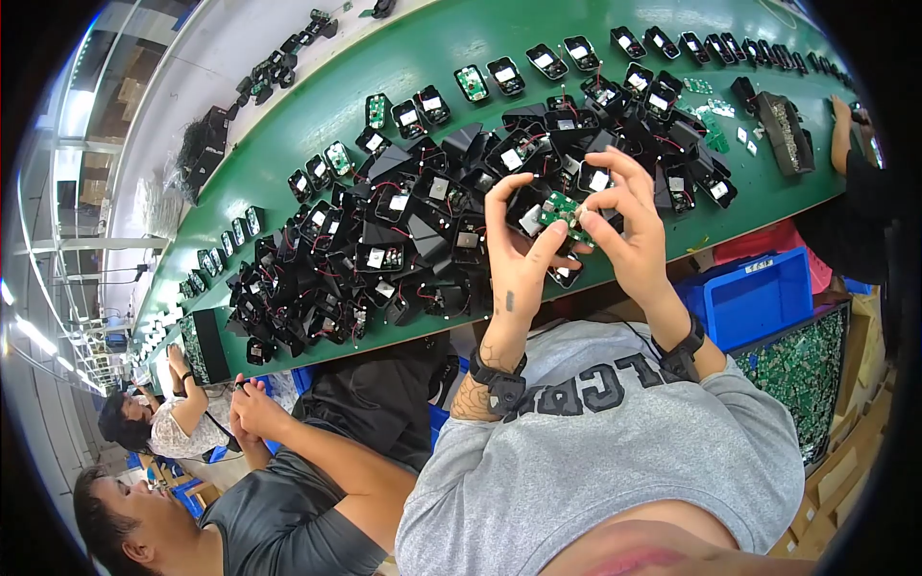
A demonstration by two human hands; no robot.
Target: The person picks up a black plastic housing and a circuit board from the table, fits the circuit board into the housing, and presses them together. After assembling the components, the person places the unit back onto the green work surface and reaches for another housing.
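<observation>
Above the near edge of the green worktable, both my hands meet at a small green circuit board (561,207). My left hand (519,274) is closed on it, the thumb pressing on its lower edge. The thumb and forefinger of my right hand (629,230) pinch the board's right side, where a small pale part shows between the fingertips. Behind and under my hands lie black plastic housings (514,154) with white labels and red wires. Whether one of these housings touches the board is hidden by my fingers.
A large heap of black housings (384,230) covers the green table (288,125), with rows of housings behind it. Right stand a dark box of small parts (783,130), a blue bin (754,298) and a crate of circuit boards (802,384). A co-worker (288,509) sits close on my left.
</observation>
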